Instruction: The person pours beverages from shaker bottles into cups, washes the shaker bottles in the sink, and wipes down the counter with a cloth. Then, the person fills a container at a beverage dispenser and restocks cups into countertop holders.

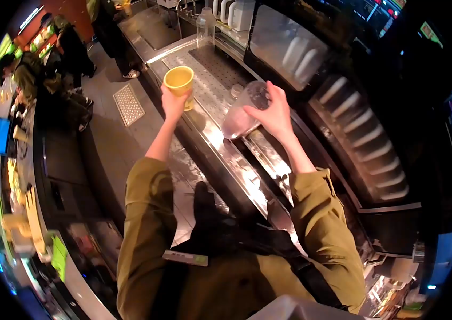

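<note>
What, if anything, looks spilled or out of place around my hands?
Nothing clearly stands out. The clear container is tilted, but your right hand has hold of it, and your left hand holds the cup. The counter shines, probably from glare; I can't rule out wetness.

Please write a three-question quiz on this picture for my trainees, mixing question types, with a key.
1. True or false: the left hand holds the yellow cup.
2. What does the right hand hold?
A) a spoon
B) a clear container
C) a folded cloth
3. Fill in: the surface of the metal tray is dotted with small ____.

Key: 1. True. 2. B. 3. Holes.
</note>
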Motion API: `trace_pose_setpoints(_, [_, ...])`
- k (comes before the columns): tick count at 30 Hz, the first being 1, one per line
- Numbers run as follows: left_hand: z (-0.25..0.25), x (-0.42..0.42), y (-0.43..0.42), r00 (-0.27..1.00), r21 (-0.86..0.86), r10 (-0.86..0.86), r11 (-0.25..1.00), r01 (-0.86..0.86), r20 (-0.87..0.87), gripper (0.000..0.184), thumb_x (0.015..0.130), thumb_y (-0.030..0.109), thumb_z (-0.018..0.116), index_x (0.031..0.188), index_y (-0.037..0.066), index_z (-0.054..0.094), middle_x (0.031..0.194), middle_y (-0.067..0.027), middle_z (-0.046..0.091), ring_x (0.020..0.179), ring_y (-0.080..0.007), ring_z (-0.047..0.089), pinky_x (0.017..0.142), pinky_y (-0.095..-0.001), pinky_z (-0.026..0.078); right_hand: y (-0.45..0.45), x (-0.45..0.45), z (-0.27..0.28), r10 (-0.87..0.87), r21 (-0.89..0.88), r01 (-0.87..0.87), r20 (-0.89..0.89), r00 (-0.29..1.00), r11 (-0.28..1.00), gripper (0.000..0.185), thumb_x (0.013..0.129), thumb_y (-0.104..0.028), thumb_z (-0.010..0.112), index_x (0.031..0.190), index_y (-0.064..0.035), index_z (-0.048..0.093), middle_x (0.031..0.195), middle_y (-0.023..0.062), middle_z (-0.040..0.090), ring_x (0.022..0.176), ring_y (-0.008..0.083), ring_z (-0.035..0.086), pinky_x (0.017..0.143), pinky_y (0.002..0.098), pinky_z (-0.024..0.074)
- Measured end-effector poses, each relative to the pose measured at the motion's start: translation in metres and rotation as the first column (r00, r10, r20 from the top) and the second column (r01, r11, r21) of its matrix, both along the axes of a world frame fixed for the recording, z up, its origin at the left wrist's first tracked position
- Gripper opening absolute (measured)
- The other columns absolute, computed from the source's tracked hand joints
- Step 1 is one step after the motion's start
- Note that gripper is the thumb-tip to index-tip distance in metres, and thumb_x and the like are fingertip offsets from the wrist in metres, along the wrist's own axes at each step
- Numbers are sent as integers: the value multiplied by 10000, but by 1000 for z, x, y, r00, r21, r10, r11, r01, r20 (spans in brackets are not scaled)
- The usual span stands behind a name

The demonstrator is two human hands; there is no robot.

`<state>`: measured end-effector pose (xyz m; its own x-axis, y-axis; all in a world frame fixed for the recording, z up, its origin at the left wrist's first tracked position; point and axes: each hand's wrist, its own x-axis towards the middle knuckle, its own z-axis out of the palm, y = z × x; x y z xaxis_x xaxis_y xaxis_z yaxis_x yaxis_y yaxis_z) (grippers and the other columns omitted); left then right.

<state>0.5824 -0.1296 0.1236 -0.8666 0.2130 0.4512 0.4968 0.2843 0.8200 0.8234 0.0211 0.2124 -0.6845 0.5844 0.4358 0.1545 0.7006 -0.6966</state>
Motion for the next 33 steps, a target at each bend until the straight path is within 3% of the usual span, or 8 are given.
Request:
trace_pose_setpoints(4, [-22, -88, 49, 980, -104, -95, 992, 77, -174, 716, 609, 245, 753, 1161, 19, 358, 1034, -178, 555, 964, -323, 547, 820, -367, 428, -13, -108, -12, -104, 21, 102, 167, 981, 995, 900, 557, -356, 718, 1245, 75, 329, 1175, 188, 364, 1056, 325, 427, 890, 363, 379])
trace_pose_setpoints(14, [-47, -170, 90, 858, -71, -446, 876, 477, 253, 759, 626, 249, 757, 1202, -44, 358, 1138, -199, 494, 1064, -268, 485, 894, -353, 382, 2, -157, -8, -196, 238, 108, 388, 901, 965, 1007, 603, -457, 690, 1305, 57, 181, 1323, 255, 201, 1216, 386, 285, 981, 436, 289])
trace_pose_setpoints(16, [-35, -156, 83, 941, -306, -334, 891, 334, 54, 832, 660, 254, 738, 1271, -59, 270, 1299, -215, 314, 1203, -266, 336, 986, -355, 279, 14, -123, -13, -24, -63, 33, 128, 991, 997, 934, 633, -433, 675, 1322, -3, 213, 1349, 245, 179, 1246, 387, 240, 1007, 418, 251])
trace_pose_setpoints(18, [-51, -145, 69, 970, -106, -214, 974, 202, -119, 791, 751, 246, 665, 1312, -55, 195, 1373, -204, 146, 1270, -266, 197, 1036, -356, 181, 22, -47, -60, -30, -114, 38, 72, 997, 993, 782, 688, -269, 664, 1298, 9, 262, 1321, 238, 247, 1234, 359, 258, 1019, 385, 225])
trace_pose_setpoints(20, [-35, -118, 46, 965, -3, -211, 977, 213, -152, 656, 799, 282, 595, 1286, -33, 286, 1289, -187, 321, 1185, -301, 349, 992, -382, 279, 15, 55, -139, -4, 143, -58, 404, 915, 988, 784, 675, -192, 665, 1324, -45, 250, 1335, 221, 248, 1251, 355, 251, 1003, 443, 257])
trace_pose_setpoints(24, [43, -62, 38, 877, 50, -479, 875, 481, -44, 441, 853, 176, 498, 1235, -16, 389, 1233, -154, 416, 1157, -251, 396, 966, -346, 307, -10, 183, -163, 95, 17, -187, 817, 568, 982, 841, 624, -147, 664, 1338, -72, 226, 1351, 188, 241, 1261, 336, 233, 1002, 501, 235])
trace_pose_setpoints(28, [88, -12, 77, 753, -386, -587, 795, 468, -298, 626, 749, 373, 610, 1244, 46, 408, 1226, -178, 441, 1165, -310, 394, 977, -381, 299, 30, 211, -189, 301, -139, -279, 646, 702, 950, 865, 595, -112, 659, 1344, -86, 228, 1340, 198, 266, 1257, 348, 232, 1027, 415, 228])
trace_pose_setpoints(33, [75, -8, 100, 789, -652, -563, 698, 296, -245, 799, 669, 440, 681, 1308, 116, 327, 1239, -194, 427, 1121, -334, 445, 897, -384, 386, 76, 190, -198, -379, 423, 47, 753, 538, 905, 561, 639, -81, 598, 1179, -88, 446, 1188, 197, 410, 1088, 357, 406, 909, 407, 358])
